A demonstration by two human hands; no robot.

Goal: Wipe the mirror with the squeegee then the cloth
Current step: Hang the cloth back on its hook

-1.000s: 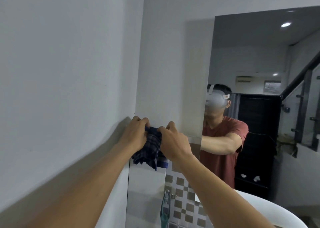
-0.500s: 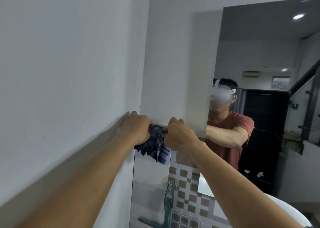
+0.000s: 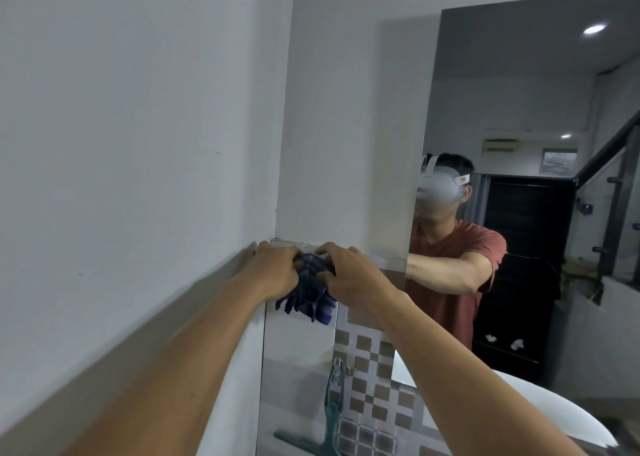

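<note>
Both hands are working together at the corner where the side wall [image 3: 138, 144] meets the back wall: the left hand [image 3: 273, 270] and the right hand [image 3: 349, 272] are each closing their fingers on the blue checked cloth [image 3: 311, 294], bunching it between them while its loose end is hanging down below the knuckles. The cloth is sitting against the tiled edge [image 3: 388, 260] at the top of the lower wall, just left of the mirror [image 3: 519, 109] — not yet on the glass.

Judging by the way it is crumpling and drooping, the cloth is light and soft, with no stiffness of its own; it is likely handling best folded into a pad held flat under one palm, since a loose tail is apt to drag and smear.

Below the hands, the green squeegee [image 3: 329, 421] is hanging from a hook [image 3: 337, 364] on the checkered tiles [image 3: 374, 379], blade at the bottom, well clear of the cloth. The white basin [image 3: 554, 410] is curving out at lower right under the mirror, so a low reach is going to pass over its rim. Farther off, the glass is showing the person's reflection [image 3: 450, 265], a dark doorway and a stair rail; nothing is standing between the hands and the mirror.
</note>
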